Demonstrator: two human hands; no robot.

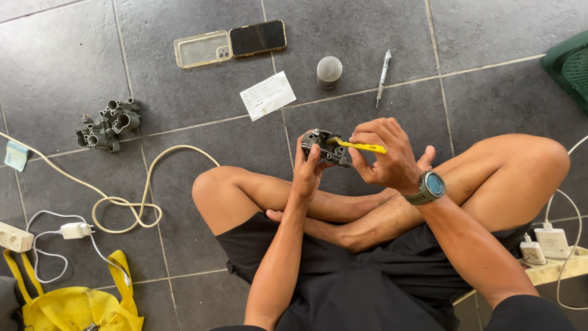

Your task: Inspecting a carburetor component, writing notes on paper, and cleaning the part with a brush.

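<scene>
We look down at our own two hands, raised above our crossed bare legs as we sit on a dark grey tiled floor [502, 104]. Our left hand [306, 171] has its grip closed around a small dark metal engine part [323, 146], fingers wrapped up its left side. Our right hand [386, 153], wearing a green wristwatch [427, 187], pinches a slim yellow tool [361, 146] whose tip touches the top of the part.

Farther out on the floor lie a white paper slip [267, 95], a small grey cylinder [329, 70] and a pen [383, 76]. Beyond those sit a clear phone case [202, 49] and a dark phone [258, 38], side by side. Well to the left rests a second grey metal casting [109, 125], near a looping cream cable [131, 208] and a yellow bag [73, 306].
</scene>
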